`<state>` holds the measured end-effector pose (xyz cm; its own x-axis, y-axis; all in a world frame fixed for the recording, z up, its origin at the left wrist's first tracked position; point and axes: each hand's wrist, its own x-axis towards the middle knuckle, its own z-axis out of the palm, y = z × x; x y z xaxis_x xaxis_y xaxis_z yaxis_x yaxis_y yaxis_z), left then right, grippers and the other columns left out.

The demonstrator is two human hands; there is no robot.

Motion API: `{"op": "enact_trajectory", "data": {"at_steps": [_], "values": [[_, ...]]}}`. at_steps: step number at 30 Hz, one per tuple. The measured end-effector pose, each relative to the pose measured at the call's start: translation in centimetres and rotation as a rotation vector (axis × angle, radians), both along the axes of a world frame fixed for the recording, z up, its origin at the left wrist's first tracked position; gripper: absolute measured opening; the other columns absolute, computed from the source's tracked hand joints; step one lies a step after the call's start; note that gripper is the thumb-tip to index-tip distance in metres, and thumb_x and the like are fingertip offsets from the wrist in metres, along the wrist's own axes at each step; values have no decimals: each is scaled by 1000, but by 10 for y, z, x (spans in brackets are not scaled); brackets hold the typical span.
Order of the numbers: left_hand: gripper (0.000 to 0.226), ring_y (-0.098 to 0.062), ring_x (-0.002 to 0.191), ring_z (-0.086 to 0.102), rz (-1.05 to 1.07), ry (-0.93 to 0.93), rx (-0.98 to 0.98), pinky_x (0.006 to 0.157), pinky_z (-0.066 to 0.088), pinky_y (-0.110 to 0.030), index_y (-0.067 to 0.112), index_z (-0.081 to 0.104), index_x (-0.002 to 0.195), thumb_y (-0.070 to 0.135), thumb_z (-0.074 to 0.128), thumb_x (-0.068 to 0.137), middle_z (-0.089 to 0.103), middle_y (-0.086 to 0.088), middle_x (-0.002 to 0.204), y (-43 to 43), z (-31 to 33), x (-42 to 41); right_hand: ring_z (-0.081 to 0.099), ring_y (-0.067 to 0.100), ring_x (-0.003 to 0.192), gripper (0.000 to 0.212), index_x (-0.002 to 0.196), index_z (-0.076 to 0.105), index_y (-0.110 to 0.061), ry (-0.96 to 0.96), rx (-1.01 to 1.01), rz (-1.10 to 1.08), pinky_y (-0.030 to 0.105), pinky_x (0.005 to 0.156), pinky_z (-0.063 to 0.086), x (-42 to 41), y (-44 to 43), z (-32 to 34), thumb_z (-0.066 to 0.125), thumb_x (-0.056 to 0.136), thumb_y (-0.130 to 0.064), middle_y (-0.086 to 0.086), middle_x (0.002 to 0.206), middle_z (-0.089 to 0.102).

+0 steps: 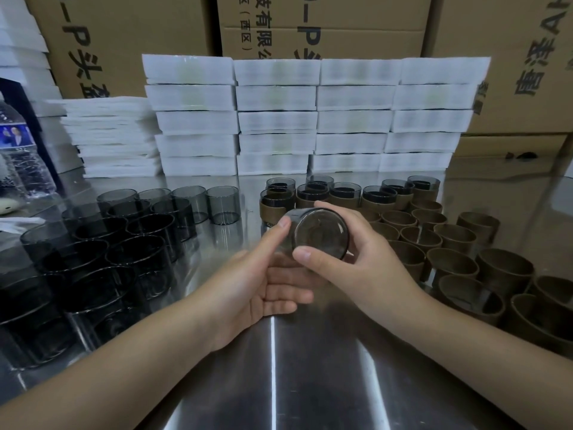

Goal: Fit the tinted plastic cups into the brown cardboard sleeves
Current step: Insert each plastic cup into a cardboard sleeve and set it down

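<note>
Above the table (310, 383), clasps the tinted cup (319, 234) in the right hand (359, 265) grip; props it with the left hand (254, 283) thumb, grip released, fingers straight; cup tipped sideways, base toward camera.

Polished steel table (310, 383) loaded along its left, back and right sides
Bare tinted cups (136, 231) stand open-end up in a tight cluster on the left, some stacked on others; empty cardboard sleeves (452, 265) stand upright in loose rows on the right, several touching. Between the two groups, towards the back, stand the sleeved cups (344, 195) – dark cups whose rims rise above their brown bands. Behind them, white foam packs (276, 119) are piled in four columns, with a stack of flat foam sheets (108, 135) just beside them on the left. At the far left edge stand a clear water bottle (24, 162) and a small white object (7, 207) – too cropped to identify
</note>
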<state>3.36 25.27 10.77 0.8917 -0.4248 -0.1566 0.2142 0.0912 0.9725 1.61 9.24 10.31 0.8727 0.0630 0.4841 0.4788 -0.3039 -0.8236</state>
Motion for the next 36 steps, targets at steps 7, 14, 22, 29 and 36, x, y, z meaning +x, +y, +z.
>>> {"op": "enact_trajectory", "data": {"at_steps": [7, 14, 22, 29, 36], "values": [[87, -14, 56, 70, -32, -46, 65, 49, 53, -17, 5, 69, 108, 74, 51, 58, 75, -19, 93, -1, 0, -2, 59, 2, 111, 64, 114, 55, -44, -10, 59, 28, 23, 98, 47, -2, 2, 3, 70, 54, -59, -3, 123, 60], [86, -15, 59, 71, -71, -72, 113, 49, 53, -18, 5, 70, 102, 77, 50, 59, 75, -20, 92, -1, 2, -5, 62, 6, 106, 63, 109, 58, -38, -24, 59, 6, 25, 94, 49, -5, 3, 5, 68, 51, -62, 3, 118, 61], [89, -15, 60, 71, -95, -95, 150, 51, 54, -18, 2, 69, 104, 76, 50, 58, 75, -19, 91, -2, 3, -7, 65, 10, 99, 46, 96, 61, -41, -29, 61, -10, 30, 87, 52, -3, 2, 4, 73, 57, -61, 1, 109, 64], [88, -15, 60, 71, -83, -91, 154, 50, 54, -18, 5, 66, 104, 76, 50, 55, 75, -18, 89, -3, 3, -7, 64, 1, 95, 29, 86, 69, -48, -87, 126, -7, 12, 76, 48, -2, 0, 7, 77, 61, -60, -8, 104, 65], [85, -15, 62, 72, -99, -92, 159, 50, 54, -18, 6, 69, 101, 76, 51, 56, 76, -17, 89, -2, 2, -7, 62, -2, 98, 28, 87, 70, -41, -155, 139, -21, 8, 80, 45, -2, -1, 8, 68, 65, -58, -9, 101, 65]]}}
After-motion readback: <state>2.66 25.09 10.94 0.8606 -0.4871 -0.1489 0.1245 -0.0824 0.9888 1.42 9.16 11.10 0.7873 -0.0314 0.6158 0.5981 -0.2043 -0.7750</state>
